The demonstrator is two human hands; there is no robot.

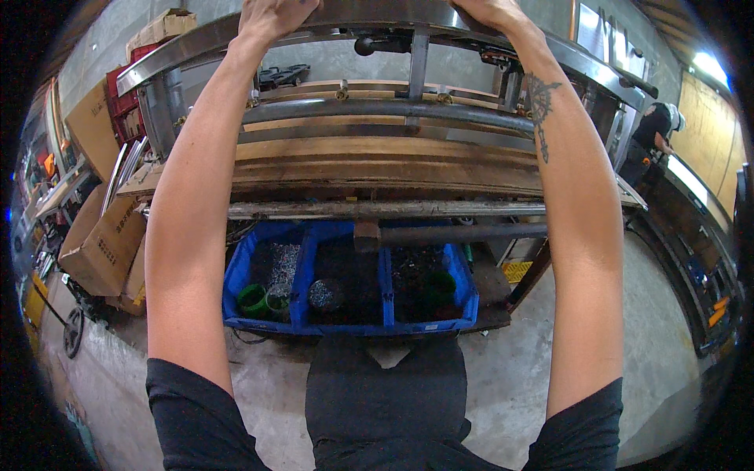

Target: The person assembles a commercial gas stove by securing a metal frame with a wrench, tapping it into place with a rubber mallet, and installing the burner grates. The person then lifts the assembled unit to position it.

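Both of my arms reach up and away to a long stainless steel frame [361, 14] that spans the top of the view. My left hand [275, 16] is at its near edge, left of the middle, and my right hand [495, 12] at the same edge further right. The upper border cuts off most fingers of both hands, so their grip is hidden. Below the frame run a dark pipe [377, 109] with small brass valves [342, 89] and a black round knob [364, 47]. Under these lies a worn wooden board [377, 169].
A blue three-part bin [345, 318] with small metal pieces and green cups sits low, before my knees. Cardboard boxes [106, 235] and red crates [129, 118] stand at left. At far right another person [658, 129] bends over a bench [691, 184].
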